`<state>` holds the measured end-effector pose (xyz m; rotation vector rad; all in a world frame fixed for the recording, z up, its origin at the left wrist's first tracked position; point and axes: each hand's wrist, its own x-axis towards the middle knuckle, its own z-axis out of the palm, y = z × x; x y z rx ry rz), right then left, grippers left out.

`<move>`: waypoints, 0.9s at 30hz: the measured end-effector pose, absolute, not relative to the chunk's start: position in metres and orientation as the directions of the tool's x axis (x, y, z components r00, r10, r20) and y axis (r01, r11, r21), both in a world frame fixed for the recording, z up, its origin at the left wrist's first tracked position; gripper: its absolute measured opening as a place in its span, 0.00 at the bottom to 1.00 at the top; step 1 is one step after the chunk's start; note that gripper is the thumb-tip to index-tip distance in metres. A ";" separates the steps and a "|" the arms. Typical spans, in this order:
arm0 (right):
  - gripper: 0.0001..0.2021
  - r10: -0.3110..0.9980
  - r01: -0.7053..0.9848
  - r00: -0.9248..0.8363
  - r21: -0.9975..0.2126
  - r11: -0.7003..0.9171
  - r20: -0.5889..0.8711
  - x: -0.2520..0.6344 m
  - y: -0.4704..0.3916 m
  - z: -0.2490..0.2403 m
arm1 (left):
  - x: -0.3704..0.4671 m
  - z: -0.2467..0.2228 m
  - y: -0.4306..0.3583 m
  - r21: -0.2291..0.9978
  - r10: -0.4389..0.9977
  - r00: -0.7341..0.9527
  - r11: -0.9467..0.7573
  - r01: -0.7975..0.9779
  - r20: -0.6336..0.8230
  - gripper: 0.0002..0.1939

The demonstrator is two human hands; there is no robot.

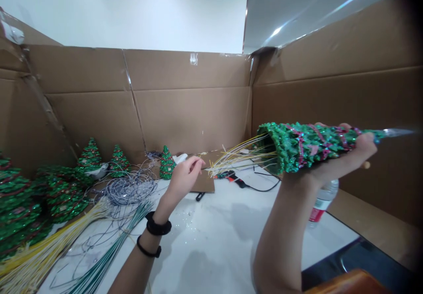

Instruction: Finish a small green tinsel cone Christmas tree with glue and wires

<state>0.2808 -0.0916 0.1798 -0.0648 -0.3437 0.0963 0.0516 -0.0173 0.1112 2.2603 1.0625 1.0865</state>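
Cardboard walls [188,109] back the white bench [228,245]; right hand [345,158] clutching the sideways green tree [307,148], three o'clock! Left hand [185,175], seven o'clock, fingers pinched narrow—any wire inside, can't tell.

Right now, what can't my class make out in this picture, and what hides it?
All in the head view:
Yellow and white strands: inner ends, hidden inside the green tinsel Christmas tree.
Right hand: most of its fingers, behind that tree.
Left hand: whether it pinches a strand, too small to tell.
Plastic bottle: top, behind the right hand.
Large tree at far left: cut off by the left edge.
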 end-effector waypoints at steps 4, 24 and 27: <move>0.14 0.175 -0.153 0.921 -0.091 0.984 0.349 0.275 -0.087 0.180 | 0.055 0.115 -0.021 0.611 0.656 0.517 -0.738 0.287 0.549 0.10; 0.14 0.123 -0.129 0.943 0.002 0.992 0.308 0.291 -0.084 0.171 | 0.051 0.112 -0.020 0.474 0.542 0.679 -0.824 0.311 0.495 0.12; 0.13 0.125 -0.133 0.932 0.002 0.991 0.339 0.290 -0.083 0.170 | 0.050 0.114 -0.024 0.385 0.559 0.650 -0.828 0.407 0.515 0.11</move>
